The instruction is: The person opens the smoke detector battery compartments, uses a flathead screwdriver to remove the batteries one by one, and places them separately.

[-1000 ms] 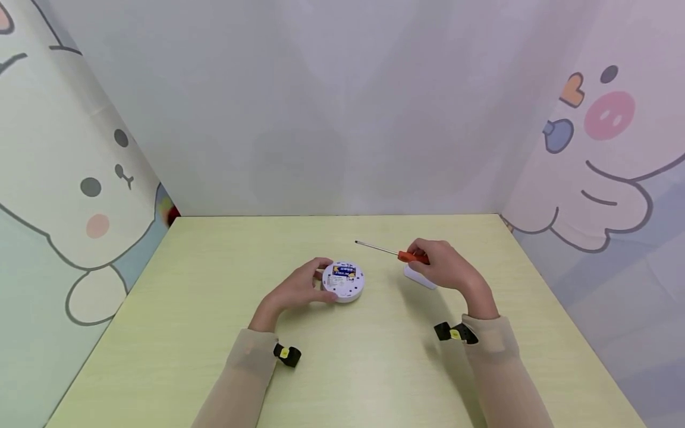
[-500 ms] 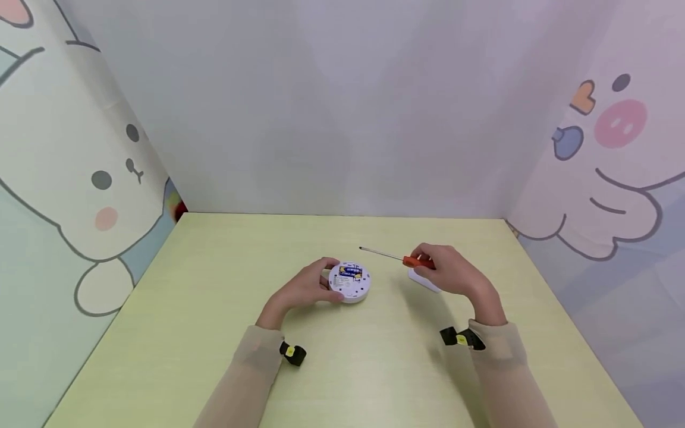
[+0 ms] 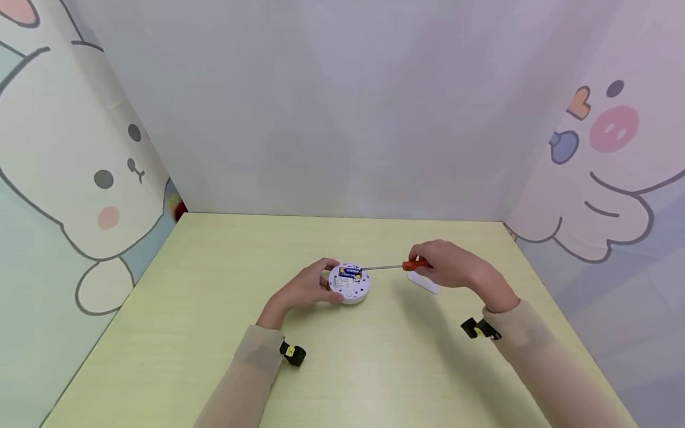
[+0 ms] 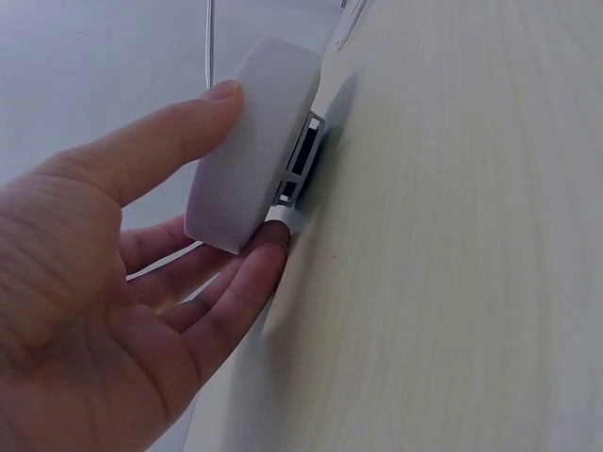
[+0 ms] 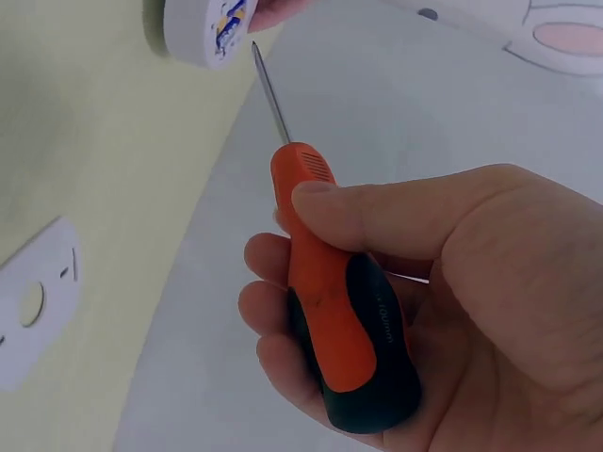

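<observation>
My left hand (image 3: 302,290) grips a round white smoke detector (image 3: 351,291) by its edge, with the back facing up. A blue and yellow battery (image 3: 350,272) sits in that back. In the left wrist view, the thumb lies on the white rim of the detector (image 4: 250,141), fingers below, and a slotted grille shows on the tabletop side. My right hand (image 3: 449,264) holds a screwdriver with an orange and black handle (image 5: 325,273). Its metal shaft (image 3: 382,267) points left and its tip is beside the battery; whether it touches, I cannot tell.
A flat white mounting plate (image 3: 425,284) with a round hole lies on the pale yellow table (image 3: 342,368), below the right hand. Behind the table hangs a plain light curtain (image 3: 342,119); cartoon-printed cloth stands at both sides.
The right hand has turned and its forearm has swung outward. The screwdriver tip has come down from above the table to the battery. The left hand still holds the smoke detector.
</observation>
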`<state>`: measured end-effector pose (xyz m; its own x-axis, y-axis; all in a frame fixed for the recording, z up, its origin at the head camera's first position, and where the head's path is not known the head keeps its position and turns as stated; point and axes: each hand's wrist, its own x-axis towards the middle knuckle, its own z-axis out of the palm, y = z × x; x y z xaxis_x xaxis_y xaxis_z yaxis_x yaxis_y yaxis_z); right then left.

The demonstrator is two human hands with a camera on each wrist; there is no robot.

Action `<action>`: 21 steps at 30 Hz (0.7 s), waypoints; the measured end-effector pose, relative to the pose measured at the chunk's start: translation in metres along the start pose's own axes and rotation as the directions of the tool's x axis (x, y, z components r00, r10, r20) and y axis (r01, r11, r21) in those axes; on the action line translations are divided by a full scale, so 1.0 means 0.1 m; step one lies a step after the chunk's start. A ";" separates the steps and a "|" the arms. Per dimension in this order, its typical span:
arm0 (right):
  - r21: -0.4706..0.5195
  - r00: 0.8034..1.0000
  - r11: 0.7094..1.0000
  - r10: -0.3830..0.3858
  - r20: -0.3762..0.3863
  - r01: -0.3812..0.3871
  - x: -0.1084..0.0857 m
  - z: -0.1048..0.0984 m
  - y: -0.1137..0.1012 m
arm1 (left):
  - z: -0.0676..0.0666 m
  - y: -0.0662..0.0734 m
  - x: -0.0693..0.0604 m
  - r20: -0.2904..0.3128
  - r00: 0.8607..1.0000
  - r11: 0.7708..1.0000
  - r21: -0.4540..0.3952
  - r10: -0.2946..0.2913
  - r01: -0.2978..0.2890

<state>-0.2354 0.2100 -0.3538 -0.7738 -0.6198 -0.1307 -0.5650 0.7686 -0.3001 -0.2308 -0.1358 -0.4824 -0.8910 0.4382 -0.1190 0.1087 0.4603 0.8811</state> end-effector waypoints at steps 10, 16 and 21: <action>-0.150 0.997 0.988 -0.023 0.078 0.035 0.09 -0.22 -0.16 | 0.01 0.03 0.02 -0.008 1.000 1.000 0.023 0.000 0.000; -0.218 0.993 0.974 -0.042 0.112 0.066 0.18 -0.26 -0.22 | 0.03 0.02 0.03 -0.008 1.000 1.000 0.019 0.003 -0.003; -0.278 0.990 0.956 -0.057 0.128 0.091 0.26 -0.30 -0.30 | 0.02 0.01 0.03 -0.011 1.000 1.000 0.024 0.005 -0.004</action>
<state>-0.2476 0.1754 -0.3200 -0.6975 -0.6774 -0.2335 -0.6900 0.7229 -0.0361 -0.2322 -0.1321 -0.4826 -0.8953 0.4317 -0.1099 0.1229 0.4764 0.8706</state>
